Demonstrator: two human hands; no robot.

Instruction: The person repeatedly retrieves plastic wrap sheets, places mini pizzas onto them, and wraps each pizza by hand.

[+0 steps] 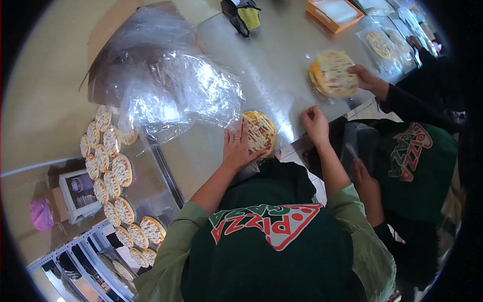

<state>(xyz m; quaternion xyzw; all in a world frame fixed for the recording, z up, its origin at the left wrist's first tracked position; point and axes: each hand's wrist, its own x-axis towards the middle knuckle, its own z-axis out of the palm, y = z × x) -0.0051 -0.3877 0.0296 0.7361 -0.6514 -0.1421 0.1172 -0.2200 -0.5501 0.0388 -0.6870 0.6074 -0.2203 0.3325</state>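
A round pizza (262, 132) with stripes of pale topping lies on the metal table (216, 45) near its front edge, clear plastic showing beside it. My left hand (237, 151) is on the pizza's left and near side, thumb and fingers spread around its edge. Off to the right, my right hand (316, 126) is held apart from the pizza with its fingertips pinched together; whether something small is between them is hidden. A large heap of clear plastic bags (171, 80) lies just left of the pizza.
Rows of small topped pizzas (122, 169) cover the left side. At right, a co-worker's hand (370, 79) holds a wrapped pizza (334, 74); another hand (366, 186) of theirs is near a clear bag (359, 146). An orange box (334, 14) and more bagged pizzas (381, 45) stand farther back.
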